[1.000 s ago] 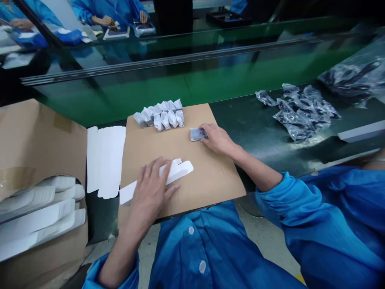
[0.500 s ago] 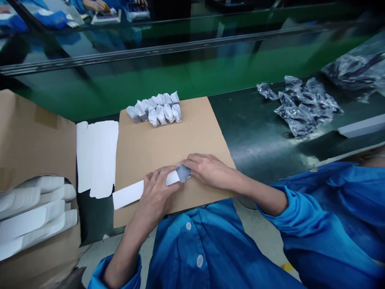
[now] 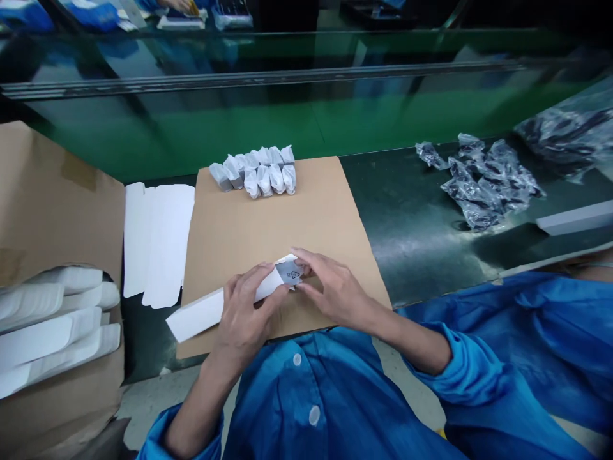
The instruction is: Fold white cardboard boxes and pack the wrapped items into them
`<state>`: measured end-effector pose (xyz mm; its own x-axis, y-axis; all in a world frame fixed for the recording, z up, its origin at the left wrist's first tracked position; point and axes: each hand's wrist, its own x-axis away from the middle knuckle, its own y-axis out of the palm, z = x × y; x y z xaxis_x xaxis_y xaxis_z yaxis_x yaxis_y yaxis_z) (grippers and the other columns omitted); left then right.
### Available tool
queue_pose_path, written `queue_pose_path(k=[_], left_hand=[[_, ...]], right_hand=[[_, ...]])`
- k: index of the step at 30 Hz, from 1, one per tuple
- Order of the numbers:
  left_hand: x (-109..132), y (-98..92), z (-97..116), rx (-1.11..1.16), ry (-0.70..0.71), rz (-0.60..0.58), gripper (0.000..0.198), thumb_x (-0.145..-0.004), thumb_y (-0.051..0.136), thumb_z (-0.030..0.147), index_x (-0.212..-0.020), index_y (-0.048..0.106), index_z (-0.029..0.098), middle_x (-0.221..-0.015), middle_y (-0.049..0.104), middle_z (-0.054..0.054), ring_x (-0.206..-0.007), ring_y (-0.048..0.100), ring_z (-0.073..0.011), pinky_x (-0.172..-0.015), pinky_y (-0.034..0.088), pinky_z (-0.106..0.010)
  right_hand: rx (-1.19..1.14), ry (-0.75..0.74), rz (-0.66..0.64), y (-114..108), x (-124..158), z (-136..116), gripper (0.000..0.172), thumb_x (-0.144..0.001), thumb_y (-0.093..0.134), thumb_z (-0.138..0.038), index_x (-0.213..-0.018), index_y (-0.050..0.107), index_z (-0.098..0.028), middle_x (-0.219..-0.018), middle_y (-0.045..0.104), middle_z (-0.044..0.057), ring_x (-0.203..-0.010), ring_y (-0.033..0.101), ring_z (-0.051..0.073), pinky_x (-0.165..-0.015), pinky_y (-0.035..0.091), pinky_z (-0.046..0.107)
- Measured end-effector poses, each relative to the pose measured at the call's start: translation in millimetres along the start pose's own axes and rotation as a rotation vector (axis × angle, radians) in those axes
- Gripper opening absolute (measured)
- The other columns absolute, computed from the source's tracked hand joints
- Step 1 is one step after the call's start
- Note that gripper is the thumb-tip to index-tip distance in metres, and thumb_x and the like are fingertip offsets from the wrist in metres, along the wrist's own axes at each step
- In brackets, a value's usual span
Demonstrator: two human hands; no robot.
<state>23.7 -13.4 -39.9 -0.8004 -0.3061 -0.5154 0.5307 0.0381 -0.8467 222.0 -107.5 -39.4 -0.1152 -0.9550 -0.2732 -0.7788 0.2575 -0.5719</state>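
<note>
My left hand (image 3: 246,305) is closed around a long white carton box (image 3: 201,313), lifted a little off the brown cardboard sheet (image 3: 268,223). At the box's open end my right hand (image 3: 325,284) pinches a small grey plastic-wrapped packet (image 3: 290,273), its fingers bent around it. A row of several similar wrapped packets (image 3: 256,172) stands at the far edge of the cardboard sheet, out of reach of both hands.
Flat white carton blanks (image 3: 156,239) lie left of the sheet. An open brown box (image 3: 52,211) with folded white cartons (image 3: 52,332) is at far left. A heap of dark plastic bags (image 3: 483,176) sits on the green conveyor (image 3: 412,217) at right. Other people's blue sleeves show beyond it.
My right hand carried a wrapped packet from the middle of the sheet to the carton's open end. My left hand went from resting flat on the carton to gripping and raising it.
</note>
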Motion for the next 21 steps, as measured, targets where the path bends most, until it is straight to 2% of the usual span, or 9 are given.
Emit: queue_pose_path(k=[3, 5, 8, 13, 17, 21], left_hand=[[3.3, -5.4, 0.0, -0.011, 0.021, 0.028, 0.038, -0.084, 0.063, 0.000, -0.116, 0.060, 0.020, -0.129, 0.056, -0.018, -0.123, 0.057, -0.0283, -0.094, 0.048, -0.042], [5.5, -8.1, 0.9, 0.002, 0.043, 0.034, 0.039, -0.083, 0.065, 0.000, -0.116, 0.061, 0.019, -0.128, 0.057, -0.018, -0.122, 0.058, -0.0288, -0.094, 0.050, -0.042], [8.8, -7.5, 4.2, 0.011, 0.052, 0.070, 0.043, -0.079, 0.069, -0.002, -0.117, 0.061, 0.018, -0.127, 0.056, -0.019, -0.121, 0.059, -0.0293, -0.095, 0.052, -0.043], [15.2, 1.4, 16.3, -0.040, 0.032, 0.199, 0.044, -0.074, 0.074, -0.003, -0.113, 0.064, 0.016, -0.123, 0.058, -0.018, -0.112, 0.063, -0.0252, -0.093, 0.052, -0.039], [19.4, 1.2, 25.6, -0.096, 0.067, 0.292, 0.046, -0.067, 0.080, -0.004, -0.106, 0.067, 0.016, -0.117, 0.060, -0.014, -0.103, 0.066, -0.0211, -0.089, 0.052, -0.034], [19.7, -4.5, 29.0, -0.066, 0.084, 0.324, 0.045, -0.063, 0.080, -0.007, -0.098, 0.067, 0.018, -0.110, 0.060, -0.010, -0.100, 0.067, -0.0201, -0.083, 0.052, -0.033]], right_hand=[[-0.189, 0.111, -0.034, -0.8, 2.7, -1.7, 0.066, -0.091, 0.060, -0.012, -0.151, 0.036, -0.027, -0.122, 0.067, 0.006, -0.100, 0.068, 0.016, -0.094, 0.059, 0.036], [-0.216, 0.120, -0.024, -2.7, 3.8, -3.4, 0.067, -0.088, 0.064, -0.011, -0.149, 0.039, -0.026, -0.119, 0.068, 0.005, -0.096, 0.068, 0.015, -0.092, 0.059, 0.034], [-0.135, 0.030, 0.023, -6.1, 5.0, -3.8, 0.064, -0.087, 0.069, -0.013, -0.145, 0.045, -0.022, -0.114, 0.069, 0.007, -0.099, 0.066, 0.017, -0.093, 0.058, 0.035], [0.017, -0.120, 0.013, -8.2, 9.8, -4.2, 0.042, -0.091, 0.065, -0.018, -0.131, 0.055, -0.019, -0.116, 0.068, 0.011, -0.104, 0.064, 0.021, -0.090, 0.058, 0.039], [0.192, -0.293, 0.086, -7.8, 15.5, -11.0, 0.038, -0.094, 0.061, -0.019, -0.130, 0.053, -0.012, -0.103, 0.070, 0.012, -0.092, 0.064, 0.021, -0.080, 0.058, 0.036], [0.372, -0.451, 0.139, -10.7, 18.7, -18.3, 0.039, -0.093, 0.060, -0.016, -0.129, 0.052, -0.003, -0.096, 0.071, 0.015, -0.085, 0.066, 0.022, -0.072, 0.057, 0.036]])
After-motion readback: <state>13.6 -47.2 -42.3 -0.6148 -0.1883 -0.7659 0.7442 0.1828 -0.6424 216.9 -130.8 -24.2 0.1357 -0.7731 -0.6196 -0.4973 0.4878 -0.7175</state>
